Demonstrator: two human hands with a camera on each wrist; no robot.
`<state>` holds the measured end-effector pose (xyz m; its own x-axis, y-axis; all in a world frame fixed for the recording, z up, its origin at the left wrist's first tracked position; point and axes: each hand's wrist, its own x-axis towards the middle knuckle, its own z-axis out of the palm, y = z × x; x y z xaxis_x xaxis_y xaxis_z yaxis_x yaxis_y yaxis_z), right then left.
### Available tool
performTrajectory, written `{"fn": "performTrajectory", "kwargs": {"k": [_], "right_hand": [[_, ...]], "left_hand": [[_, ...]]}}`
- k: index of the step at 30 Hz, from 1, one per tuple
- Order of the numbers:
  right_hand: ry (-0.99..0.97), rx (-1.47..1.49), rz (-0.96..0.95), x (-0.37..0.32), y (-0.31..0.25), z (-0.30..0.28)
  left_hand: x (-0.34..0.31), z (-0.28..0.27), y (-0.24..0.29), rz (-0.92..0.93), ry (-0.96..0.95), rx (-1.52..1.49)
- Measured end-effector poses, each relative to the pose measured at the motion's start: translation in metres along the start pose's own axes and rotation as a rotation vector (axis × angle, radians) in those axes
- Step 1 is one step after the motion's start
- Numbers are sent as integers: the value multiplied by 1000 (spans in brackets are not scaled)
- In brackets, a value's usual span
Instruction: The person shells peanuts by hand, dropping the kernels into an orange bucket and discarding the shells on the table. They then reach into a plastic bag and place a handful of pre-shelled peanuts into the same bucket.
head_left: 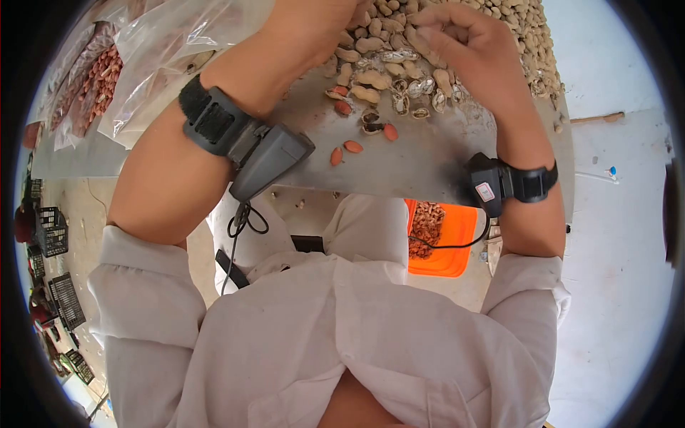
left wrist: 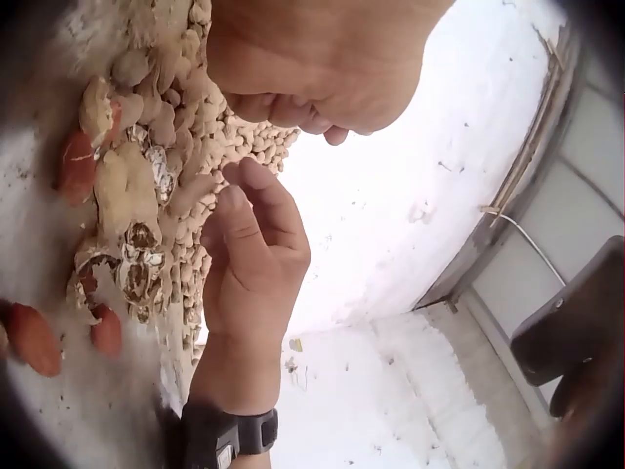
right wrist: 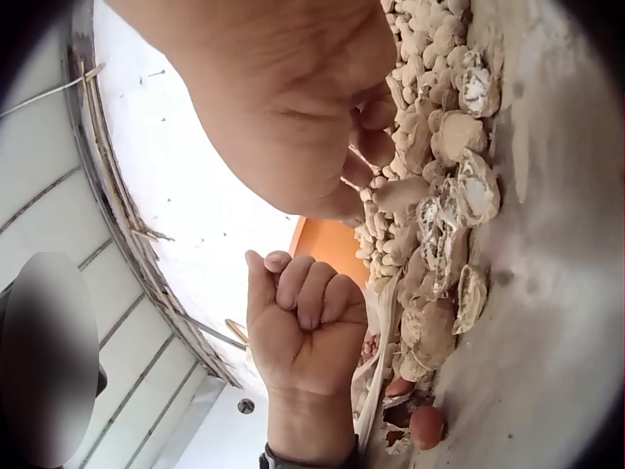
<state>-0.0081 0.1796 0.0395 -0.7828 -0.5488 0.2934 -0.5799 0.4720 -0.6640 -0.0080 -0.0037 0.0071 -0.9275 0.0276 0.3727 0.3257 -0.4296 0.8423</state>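
Note:
My left hand (head_left: 314, 28) is at the top of the head view, partly cut off by the frame edge. The right wrist view shows this left hand (right wrist: 308, 327) with its fingers curled in and nothing visible in it. My right hand (head_left: 485, 60) hangs over the near edge of the peanut pile (head_left: 524, 36), palm side inward. Its thumb and fingers pinch an unshelled peanut (right wrist: 400, 195). Split shells (head_left: 421, 87) lie below the hands, with red kernels (head_left: 352, 146) on the metal surface nearer the body.
Clear plastic bags (head_left: 171, 57) lie at the left, one with red kernels (head_left: 103, 78) inside. An orange container (head_left: 453, 250) with reddish bits stands below the table edge (head_left: 342, 187). Black crates (head_left: 66, 303) are on the floor at far left. A white wall (head_left: 621, 285) is at the right.

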Motion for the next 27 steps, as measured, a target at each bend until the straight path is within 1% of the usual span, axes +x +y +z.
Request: {"fn": "performTrajectory", "kwargs": {"k": [2, 5, 8, 11, 14, 17, 20, 23, 26, 27], "right_hand": [[-75, -90, 25, -12, -10, 2], [-268, -216, -133, -30, -31, 8], [-258, -299, -199, -48, -27, 25], [-204, -286, -125, -56, -19, 39], [-142, -204, -98, -57, -16, 42], [-111, -235, -95, -61, -37, 37], [-141, -114, -60, -69, -64, 44], [-105, -131, -273, -70, -62, 68], [-88, -219, -374, -68, -44, 87], [-99, -218, -367, -67, -44, 88]], "left_hand": [[2, -1, -1, 25, 17, 18], [-1, 1, 9, -16, 19, 146], [-3, 1, 6, -2, 29, 98], [-5, 2, 8, 30, 1, 43], [-3, -1, 3, 39, -11, 10], [-1, 0, 4, 39, 49, 165], [3, -7, -1, 97, -40, 159], [-5, 0, 8, 60, 21, 175], [-4, 0, 7, 121, 84, 248], [-5, 0, 8, 140, 72, 264]]}}
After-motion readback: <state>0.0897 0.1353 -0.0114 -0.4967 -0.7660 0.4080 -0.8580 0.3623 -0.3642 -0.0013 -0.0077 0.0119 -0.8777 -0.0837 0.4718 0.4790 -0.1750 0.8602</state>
